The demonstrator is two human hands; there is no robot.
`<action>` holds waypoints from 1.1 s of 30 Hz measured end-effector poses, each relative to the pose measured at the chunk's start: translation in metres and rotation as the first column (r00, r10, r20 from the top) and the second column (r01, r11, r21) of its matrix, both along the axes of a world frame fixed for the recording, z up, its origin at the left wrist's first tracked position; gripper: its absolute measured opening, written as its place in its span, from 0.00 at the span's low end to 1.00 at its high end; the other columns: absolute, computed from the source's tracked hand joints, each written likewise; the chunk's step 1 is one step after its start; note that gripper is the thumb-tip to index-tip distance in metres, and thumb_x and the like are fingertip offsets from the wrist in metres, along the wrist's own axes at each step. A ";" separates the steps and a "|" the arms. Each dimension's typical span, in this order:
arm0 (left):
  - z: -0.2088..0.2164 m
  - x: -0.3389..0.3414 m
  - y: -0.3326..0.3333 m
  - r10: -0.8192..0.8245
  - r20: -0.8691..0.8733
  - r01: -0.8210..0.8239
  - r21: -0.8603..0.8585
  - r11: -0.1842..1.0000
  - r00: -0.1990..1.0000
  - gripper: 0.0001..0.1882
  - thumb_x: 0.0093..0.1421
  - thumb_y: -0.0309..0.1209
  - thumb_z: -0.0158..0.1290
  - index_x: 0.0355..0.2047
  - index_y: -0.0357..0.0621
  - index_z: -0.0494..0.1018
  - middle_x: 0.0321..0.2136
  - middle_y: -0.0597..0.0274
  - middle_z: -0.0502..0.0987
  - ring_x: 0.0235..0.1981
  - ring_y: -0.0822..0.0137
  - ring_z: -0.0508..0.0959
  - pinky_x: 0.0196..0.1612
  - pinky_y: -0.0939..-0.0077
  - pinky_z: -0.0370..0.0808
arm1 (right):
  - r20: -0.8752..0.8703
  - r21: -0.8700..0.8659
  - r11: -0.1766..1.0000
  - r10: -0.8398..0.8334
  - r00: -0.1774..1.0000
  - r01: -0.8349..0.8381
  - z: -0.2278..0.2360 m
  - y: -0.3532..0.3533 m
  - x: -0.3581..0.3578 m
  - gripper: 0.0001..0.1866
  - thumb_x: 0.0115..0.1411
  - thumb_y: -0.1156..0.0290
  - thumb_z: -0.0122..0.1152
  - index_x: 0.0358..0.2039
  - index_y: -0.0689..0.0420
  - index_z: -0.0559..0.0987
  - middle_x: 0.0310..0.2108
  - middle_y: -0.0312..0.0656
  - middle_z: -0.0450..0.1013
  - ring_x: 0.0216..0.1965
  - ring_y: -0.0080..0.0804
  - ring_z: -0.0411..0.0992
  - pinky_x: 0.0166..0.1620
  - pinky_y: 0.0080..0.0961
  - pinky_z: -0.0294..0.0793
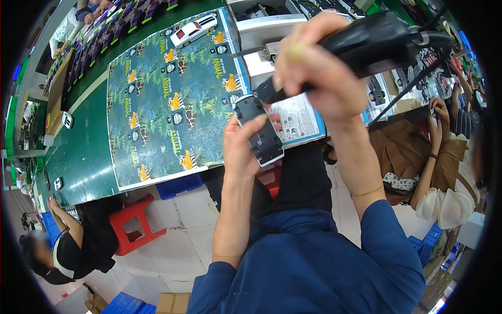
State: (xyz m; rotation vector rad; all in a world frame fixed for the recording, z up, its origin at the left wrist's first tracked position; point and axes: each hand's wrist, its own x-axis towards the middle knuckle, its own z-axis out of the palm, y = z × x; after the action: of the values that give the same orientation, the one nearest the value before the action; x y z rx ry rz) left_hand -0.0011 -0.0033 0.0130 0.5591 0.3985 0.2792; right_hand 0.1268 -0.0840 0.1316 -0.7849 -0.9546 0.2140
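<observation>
My left hand (241,147) holds a toy car (265,140) with its black underside turned up and a white rim showing round the edge. The thumb lies across the chassis. My right hand (319,68) is wrapped round a black powered screwdriver (366,42), with a cable at its rear. Its dark nose points down-left at the upper end of the car; I cannot tell whether the tip touches. On the printed sheet ahead lies a white toy car (193,30) with a dark red rear window, apart from both hands.
A green table (86,157) carries the animal-print sheet (151,104). Right of it are a metal fixture (266,52) and a printed paper (298,118). Small white cars (67,120) stand at left. People sit on both sides; a red stool (136,225) stands behind left.
</observation>
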 end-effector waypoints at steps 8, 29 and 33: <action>-0.002 -0.004 0.001 0.060 0.096 -0.058 -0.017 0.998 0.994 0.35 0.52 0.09 0.46 0.62 0.38 0.58 0.59 0.42 0.68 0.61 0.41 0.70 0.58 0.33 0.72 | 0.343 0.454 0.868 0.035 0.939 -0.198 0.001 0.034 0.069 0.09 0.56 0.81 0.67 0.30 0.61 0.74 0.18 0.38 0.72 0.15 0.23 0.70 0.20 0.19 0.69; -0.011 0.003 0.014 0.119 0.031 -0.112 -0.171 0.979 0.992 0.34 0.49 0.09 0.48 0.58 0.42 0.61 0.52 0.50 0.72 0.51 0.57 0.76 0.48 0.50 0.80 | 0.003 -0.268 0.961 0.078 0.997 -0.074 0.002 -0.037 -0.027 0.06 0.60 0.74 0.56 0.34 0.61 0.69 0.19 0.40 0.66 0.16 0.26 0.66 0.24 0.26 0.72; -0.011 0.002 0.012 0.122 0.033 -0.115 -0.159 0.981 0.992 0.34 0.49 0.09 0.48 0.58 0.42 0.62 0.52 0.50 0.73 0.50 0.57 0.76 0.47 0.52 0.80 | -0.030 -0.255 0.964 0.068 0.997 -0.074 -0.003 -0.032 -0.031 0.07 0.59 0.76 0.58 0.34 0.61 0.69 0.20 0.41 0.67 0.15 0.26 0.67 0.24 0.25 0.72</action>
State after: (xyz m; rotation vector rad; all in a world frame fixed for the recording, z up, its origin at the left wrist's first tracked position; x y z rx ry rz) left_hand 0.0011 0.0091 0.0016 0.3751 0.4090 0.3704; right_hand 0.0954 -0.1158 0.1285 -0.9845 -0.9470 0.4138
